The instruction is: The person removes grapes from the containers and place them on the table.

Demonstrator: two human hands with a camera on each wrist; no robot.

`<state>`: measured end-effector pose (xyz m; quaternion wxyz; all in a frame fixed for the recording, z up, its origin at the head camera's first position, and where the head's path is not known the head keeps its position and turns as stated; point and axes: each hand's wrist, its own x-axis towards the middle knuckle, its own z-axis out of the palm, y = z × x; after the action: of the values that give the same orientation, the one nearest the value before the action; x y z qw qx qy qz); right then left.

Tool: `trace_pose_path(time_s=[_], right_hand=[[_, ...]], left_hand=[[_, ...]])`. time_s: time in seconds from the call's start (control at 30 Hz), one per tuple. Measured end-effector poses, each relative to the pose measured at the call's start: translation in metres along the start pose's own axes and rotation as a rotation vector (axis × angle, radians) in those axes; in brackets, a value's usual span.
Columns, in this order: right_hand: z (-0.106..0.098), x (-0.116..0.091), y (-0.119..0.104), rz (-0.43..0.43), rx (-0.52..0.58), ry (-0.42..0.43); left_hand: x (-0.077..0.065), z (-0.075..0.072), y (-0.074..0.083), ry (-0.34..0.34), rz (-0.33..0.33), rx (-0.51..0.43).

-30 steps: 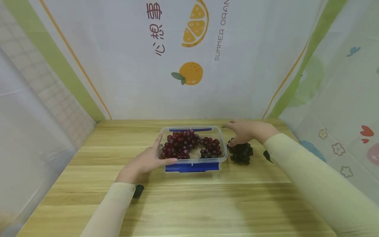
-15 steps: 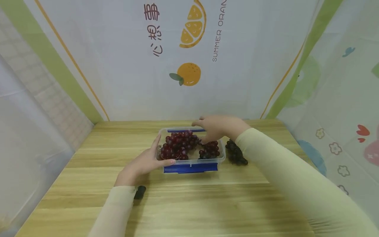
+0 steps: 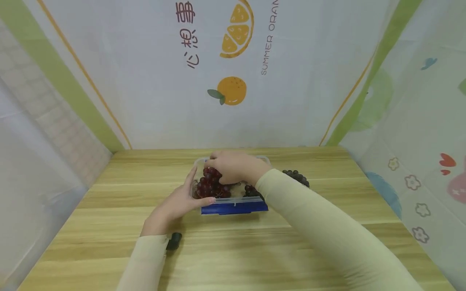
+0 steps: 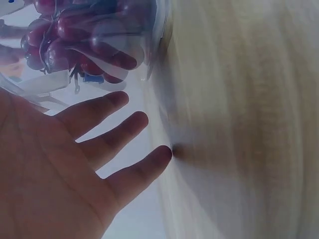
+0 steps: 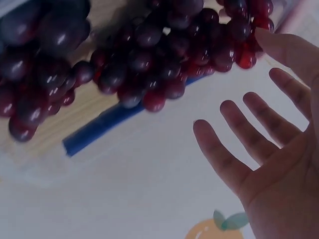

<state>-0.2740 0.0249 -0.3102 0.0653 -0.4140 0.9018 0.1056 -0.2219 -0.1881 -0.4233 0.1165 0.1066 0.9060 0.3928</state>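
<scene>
A clear plastic container (image 3: pixel 267 161) with blue clips (image 3: pixel 234 207) holds a bunch of dark red grapes (image 3: pixel 209 184) at its left and a smaller dark bunch (image 3: pixel 251 190) at its right. My left hand (image 3: pixel 178 206) rests at the container's left side, thumb along the front rim and fingers extended. The left wrist view shows its fingers (image 4: pixel 112 147) spread below the container wall. My right hand (image 3: pixel 234 166) reaches over the container at the red grapes. In the right wrist view its fingers (image 5: pixel 254 132) are straight and apart, with one digit's tip right at the grapes (image 5: pixel 149 64).
Right of the container, a black bunch of grapes (image 3: pixel 296 176) lies on the wooden table (image 3: pixel 218 258), partly covered by the right sleeve. A white cloth (image 3: pixel 174 113) printed with oranges hangs behind the table's back edge.
My right hand has moved left from the black grapes on the table to the red grapes in the container. The left hand has stayed at the container's left side.
</scene>
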Motion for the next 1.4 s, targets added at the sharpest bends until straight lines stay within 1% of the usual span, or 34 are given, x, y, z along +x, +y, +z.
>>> trace_pose_path(time_s=[0.17,0.3,0.4,0.53,0.7,0.83,0.97,1.07,1.2,1.3,1.4], right_hand=[[0.009,0.012,-0.009,-0.017,-0.035,-0.011],[0.017,0.018,-0.013,-0.002,-0.084,-0.017],[0.022,0.019,-0.015,0.015,-0.126,-0.022],[0.028,0.019,-0.016,0.031,-0.162,-0.007],[0.037,0.02,-0.015,0.043,-0.125,0.012],[0.041,0.023,-0.011,0.014,-0.112,0.044],[0.038,0.022,-0.004,-0.008,-0.044,0.066],[0.033,0.021,0.002,0.03,0.05,0.042],[0.029,0.017,0.009,0.074,0.146,0.027],[0.026,0.012,0.015,0.085,0.221,0.042],[0.023,0.006,0.02,0.089,0.277,0.075]], left_hand=[[0.001,0.001,0.0,0.002,0.018,0.001],[0.003,0.001,0.0,-0.002,0.039,-0.02],[0.003,0.001,0.0,-0.009,0.033,-0.029],[0.001,0.0,-0.001,-0.034,0.012,-0.036],[-0.001,-0.004,0.002,-0.055,0.01,-0.023],[-0.001,-0.011,0.01,-0.081,-0.004,0.04],[-0.001,-0.015,0.015,-0.112,-0.036,0.096],[0.0,-0.015,0.015,-0.124,-0.047,0.09],[0.001,-0.014,0.014,-0.125,-0.044,0.083],[0.002,-0.014,0.013,-0.125,-0.031,0.087],[0.003,-0.015,0.013,-0.123,-0.019,0.087]])
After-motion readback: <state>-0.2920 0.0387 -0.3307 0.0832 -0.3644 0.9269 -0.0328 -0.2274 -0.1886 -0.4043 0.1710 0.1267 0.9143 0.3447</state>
